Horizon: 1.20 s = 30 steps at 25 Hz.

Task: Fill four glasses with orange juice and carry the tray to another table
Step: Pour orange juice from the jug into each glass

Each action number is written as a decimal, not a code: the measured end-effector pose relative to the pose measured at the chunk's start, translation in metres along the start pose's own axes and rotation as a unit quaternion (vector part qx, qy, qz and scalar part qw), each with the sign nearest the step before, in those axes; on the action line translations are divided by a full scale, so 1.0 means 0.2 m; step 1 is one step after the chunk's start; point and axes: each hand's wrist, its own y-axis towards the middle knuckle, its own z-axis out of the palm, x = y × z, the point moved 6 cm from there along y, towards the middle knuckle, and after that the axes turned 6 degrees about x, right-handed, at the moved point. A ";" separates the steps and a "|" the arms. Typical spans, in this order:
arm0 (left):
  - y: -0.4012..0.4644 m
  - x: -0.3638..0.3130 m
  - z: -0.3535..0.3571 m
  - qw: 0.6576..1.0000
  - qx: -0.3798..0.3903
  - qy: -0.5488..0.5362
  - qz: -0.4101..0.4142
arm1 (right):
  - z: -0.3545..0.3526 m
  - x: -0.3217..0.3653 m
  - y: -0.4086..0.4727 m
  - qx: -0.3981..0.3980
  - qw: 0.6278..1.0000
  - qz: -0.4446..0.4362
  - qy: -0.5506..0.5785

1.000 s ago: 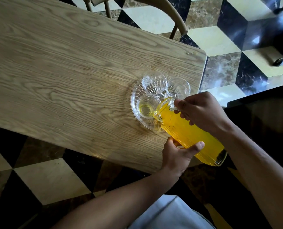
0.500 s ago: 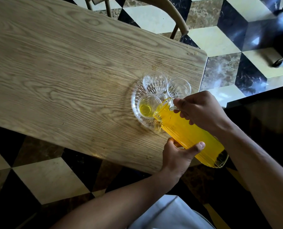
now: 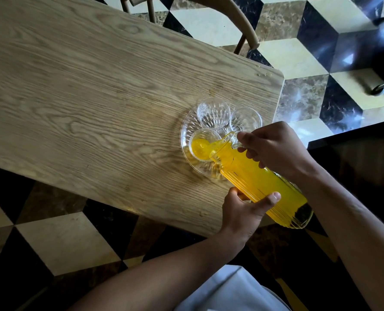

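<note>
Right hand (image 3: 278,151) grips the neck end of a ribbed clear glass carafe of orange juice (image 3: 260,178), fingers curled closed around it just behind the spout. Left hand (image 3: 244,212) clamps the carafe's mid-body from below, thumb over the top. Carafe lies tilted steeply, right of centre in the frame, its lip over the nearest clear ribbed glass (image 3: 203,148).

Judgement: pour is under way into the first glass. To do it well, keep the lip low over the rim, ease the tilt with the left hand, and level off before the brim, since the tray must be carried after.

Contents: nearest glass partly filled with juice. Two further glasses, upper one (image 3: 213,112) and right one (image 3: 244,120), look empty. Fourth glass not visible, presumably behind the carafe. All stand on a round clear glass tray (image 3: 186,129) near the light wooden table's (image 3: 96,97) right edge. Carafe looks largely full.
</note>
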 end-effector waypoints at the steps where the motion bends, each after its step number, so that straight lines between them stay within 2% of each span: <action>1: 0.00 0.00 0.00 1.000 -0.002 0.000 0.000 | 0.00 0.00 0.00 0.000 1.000 0.001 0.002; 23: 0.00 0.00 0.03 1.000 0.019 0.002 -0.023 | -0.02 0.00 0.02 -0.002 1.000 0.001 0.003; 30: 0.00 -0.01 0.03 1.000 0.011 0.005 -0.008 | -0.02 0.01 0.03 0.002 1.000 0.000 -0.003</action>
